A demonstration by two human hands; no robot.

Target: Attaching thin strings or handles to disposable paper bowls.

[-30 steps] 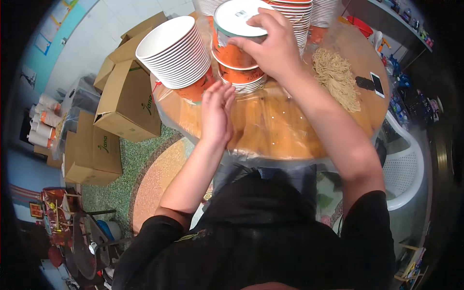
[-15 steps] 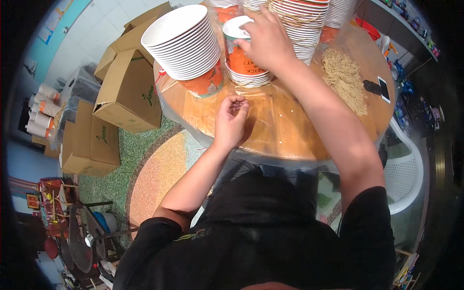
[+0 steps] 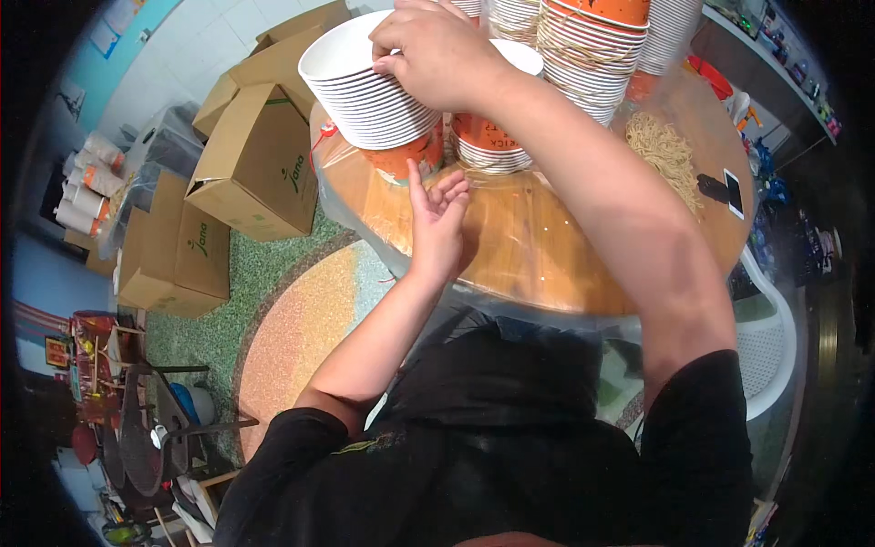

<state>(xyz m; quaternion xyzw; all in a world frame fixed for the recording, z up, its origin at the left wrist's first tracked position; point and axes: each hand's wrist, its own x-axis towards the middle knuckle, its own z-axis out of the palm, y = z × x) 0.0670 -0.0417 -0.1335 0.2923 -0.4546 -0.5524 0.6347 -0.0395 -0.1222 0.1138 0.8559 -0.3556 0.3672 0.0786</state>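
Beside the cardboard boxes (image 3: 260, 164), the right hand (image 3: 437, 50) pinches the bowl stack (image 3: 365, 91); the left hand (image 3: 439, 219) hovers spread.

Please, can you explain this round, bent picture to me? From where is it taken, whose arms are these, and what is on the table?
The picture comes from a wide fisheye camera worn on a person's head, looking down. That is why straight edges bend. The two bare arms entering from below belong to that person.

The right hand reaches to the top of a tilted stack of white paper bowls and pinches its rim. The left hand is open, holds nothing, and hovers over the round wooden table, which has a clear plastic cover.

Also on the table are more bowl stacks, a heap of pale rubber bands and a phone. Cardboard boxes stand on the floor to the left.
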